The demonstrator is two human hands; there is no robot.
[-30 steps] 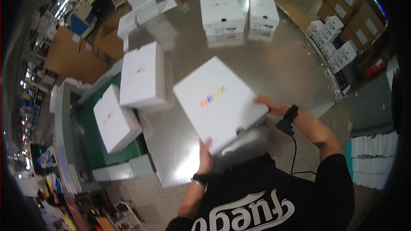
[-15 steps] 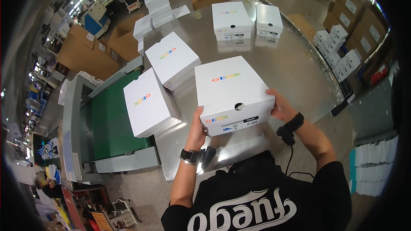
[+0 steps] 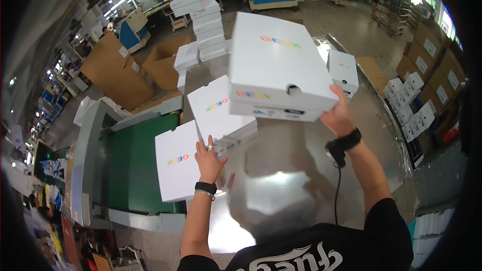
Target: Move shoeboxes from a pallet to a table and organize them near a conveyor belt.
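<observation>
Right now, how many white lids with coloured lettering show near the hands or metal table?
4: the raised lid in the right hand, the near lid and farther lid by the left hand, the small lid at far right. The raised one may hide more.

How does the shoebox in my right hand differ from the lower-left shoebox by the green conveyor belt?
The held shoebox is up in your right hand; the lower-left shoebox sits lower, by the green conveyor belt. The held shoebox's finger notch faces you; the lower-left shoebox's is on its far edge. Both are white, with multicolored lettering on top.
</observation>
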